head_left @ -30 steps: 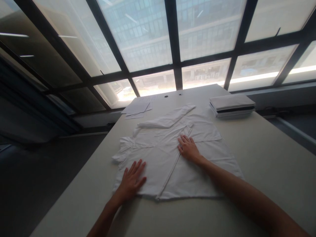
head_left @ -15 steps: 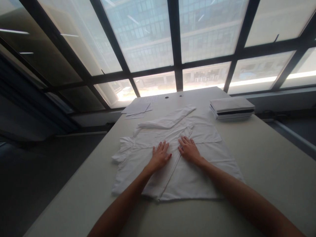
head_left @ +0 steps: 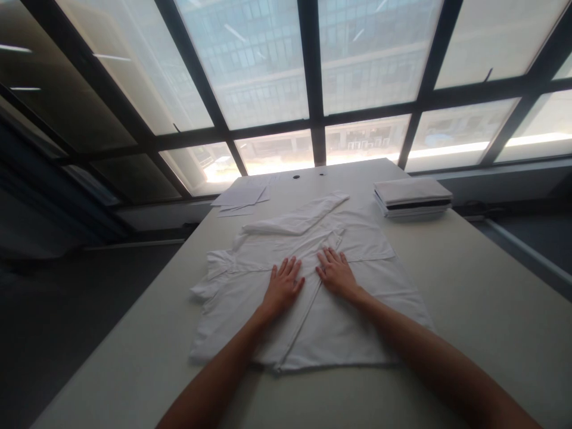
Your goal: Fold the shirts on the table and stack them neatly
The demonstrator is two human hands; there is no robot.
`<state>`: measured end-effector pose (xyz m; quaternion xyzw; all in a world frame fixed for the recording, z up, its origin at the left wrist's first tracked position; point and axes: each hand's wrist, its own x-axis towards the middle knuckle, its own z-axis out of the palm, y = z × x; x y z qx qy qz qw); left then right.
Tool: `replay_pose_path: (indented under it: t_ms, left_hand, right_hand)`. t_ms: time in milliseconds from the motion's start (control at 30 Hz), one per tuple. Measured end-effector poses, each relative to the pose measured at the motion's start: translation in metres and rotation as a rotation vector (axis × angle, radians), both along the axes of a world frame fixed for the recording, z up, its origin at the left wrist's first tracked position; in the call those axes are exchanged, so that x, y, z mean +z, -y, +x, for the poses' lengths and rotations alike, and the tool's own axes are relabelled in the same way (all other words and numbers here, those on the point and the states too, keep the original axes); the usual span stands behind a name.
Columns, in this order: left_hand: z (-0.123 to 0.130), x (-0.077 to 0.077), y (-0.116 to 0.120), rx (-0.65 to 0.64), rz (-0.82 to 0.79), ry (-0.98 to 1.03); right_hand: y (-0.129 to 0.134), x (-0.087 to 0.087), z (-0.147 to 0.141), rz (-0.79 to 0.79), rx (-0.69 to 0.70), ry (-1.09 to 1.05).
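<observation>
From my feed, the white shirt [head_left: 308,304] lies flat on the counter [head_left: 478,292], beneath both hands: the left hand [head_left: 282,288], fingers spread, gripping nothing; then a slanting edge [head_left: 295,333], running away and rightward to the nearer right hand [head_left: 336,271], fingers extended, flat.

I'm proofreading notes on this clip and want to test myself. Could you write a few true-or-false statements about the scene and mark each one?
1. The left hand and right hand both rest on the white garment. True.
2. The right hand is clenched into a fist. False: its fingers are extended.
3. Loose papers lie toward the far left of the table. True.
4. A dark layer shows in the folded stack. True.
5. That stack lies on the papers. False: it lies apart, toward the far right.
</observation>
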<state>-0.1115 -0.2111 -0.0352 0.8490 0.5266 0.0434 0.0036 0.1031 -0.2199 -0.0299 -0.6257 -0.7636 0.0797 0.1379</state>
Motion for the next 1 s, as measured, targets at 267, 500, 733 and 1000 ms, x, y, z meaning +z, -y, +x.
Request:
replay_pose_path:
  t_ms: [267,500,733,1000]
  left_hand:
    - [0.001,0.002,0.0,0.009,-0.02,0.002]
    - [0.001,0.003,0.001,0.006,-0.022,0.02]
    - [0.001,0.002,0.0,0.004,-0.022,0.037]
    - [0.001,0.001,0.0,0.006,-0.016,0.029]
  right_hand:
    - [-0.005,-0.003,0.005,-0.021,-0.066,0.017]
    - [-0.012,-0.011,0.011,-0.003,-0.275,0.025]
    - [-0.01,-0.006,0.013,0.031,-0.208,-0.032]
    - [-0.004,0.001,0.007,-0.016,0.164,0.008]
